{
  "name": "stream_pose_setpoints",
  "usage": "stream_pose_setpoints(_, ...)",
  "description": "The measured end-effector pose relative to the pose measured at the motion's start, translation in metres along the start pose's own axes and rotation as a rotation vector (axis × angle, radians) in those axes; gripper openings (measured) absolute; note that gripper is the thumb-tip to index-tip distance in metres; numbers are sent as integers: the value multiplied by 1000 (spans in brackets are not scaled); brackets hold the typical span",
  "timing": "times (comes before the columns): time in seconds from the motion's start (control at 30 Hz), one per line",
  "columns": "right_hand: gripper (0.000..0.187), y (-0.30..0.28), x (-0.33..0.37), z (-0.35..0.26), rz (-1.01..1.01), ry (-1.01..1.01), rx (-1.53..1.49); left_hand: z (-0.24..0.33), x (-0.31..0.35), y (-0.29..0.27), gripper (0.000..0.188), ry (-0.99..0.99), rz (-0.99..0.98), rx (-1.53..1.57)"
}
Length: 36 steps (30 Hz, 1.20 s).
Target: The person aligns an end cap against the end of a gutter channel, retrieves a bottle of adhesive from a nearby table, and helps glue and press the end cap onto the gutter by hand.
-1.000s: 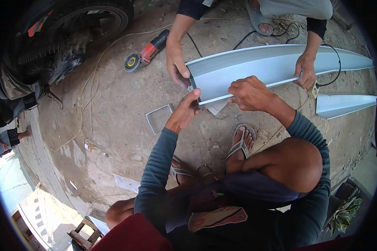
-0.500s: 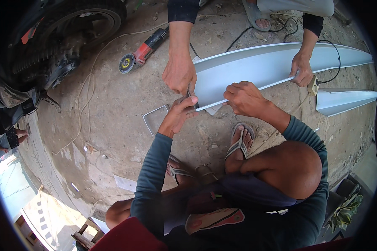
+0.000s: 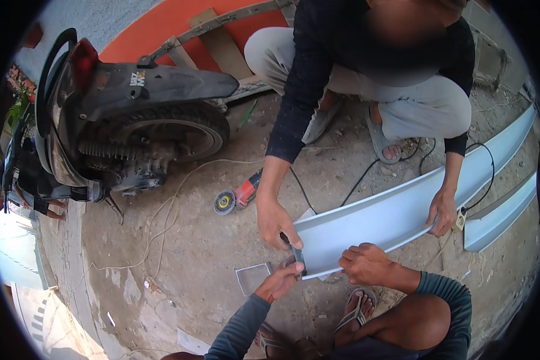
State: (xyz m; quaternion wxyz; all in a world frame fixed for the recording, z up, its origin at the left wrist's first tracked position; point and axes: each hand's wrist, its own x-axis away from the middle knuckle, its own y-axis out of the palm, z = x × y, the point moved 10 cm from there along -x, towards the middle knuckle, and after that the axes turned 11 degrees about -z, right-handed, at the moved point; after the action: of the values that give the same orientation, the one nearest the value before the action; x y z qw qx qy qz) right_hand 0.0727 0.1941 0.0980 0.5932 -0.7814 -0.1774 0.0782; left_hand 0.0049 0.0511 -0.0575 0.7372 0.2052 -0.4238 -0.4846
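A long white metal gutter channel (image 3: 354,231) lies across the ground in front of me. My right hand (image 3: 366,264) is closed around its near edge. At its left end, my left hand (image 3: 279,280) pinches a dark grey strip-like end piece (image 3: 298,259) between thumb and fingers. A co-worker squats opposite; their one hand (image 3: 276,222) grips the far part of the same end piece. The co-worker's other hand (image 3: 443,211) holds the gutter's near edge farther right. My left fingertips are partly hidden behind the end piece.
A red and black angle grinder (image 3: 239,193) lies left of the gutter. Beside my left hand is a thin square metal frame (image 3: 252,278). A second white channel piece (image 3: 501,216) and an extension socket (image 3: 459,221) lie right. A motorbike (image 3: 144,126) stands far left; cables cross the ground.
The view has tilted up, so the co-worker's body and more of the motorbike now show. Both my hands keep their places on the gutter's edge and end piece.
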Motion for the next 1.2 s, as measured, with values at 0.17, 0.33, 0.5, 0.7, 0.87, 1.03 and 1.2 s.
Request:
stream_pose_setpoints(0.17, 24, 19, 10, -3, -33, -5, -20, -26, -6, -2, 66, -54, 2, 26)
stream_pose_setpoints(0.33, 23, -3, 2, 1, 28, -8, 21, -4, -15, 0, 81, -23, -15, -100)
stream_pose_setpoints(0.5, 17, -4, -12, -1, -59, -57, -43, 32, 3, 8, 101, -107, 19, -274)
stream_pose_setpoints(0.7, 27, -10, -2, -1, -110, 27, 106, 52, -5, 37, 117, 57, -35, -299)
stream_pose_setpoints(0.87, 55, -85, -4, 7, -142, 54, -142, 35, 2, 11, 121, 91, 25, -417)
stream_pose_setpoints(1.03, 96, -68, -43, 62, -411, 308, 26, 23, 5, -1, 128, 116, 11, -356)
stream_pose_setpoints(1.2, 81, 13, -73, 128, -755, 333, -362, 51, 9, -3, 122, 54, 46, -557)
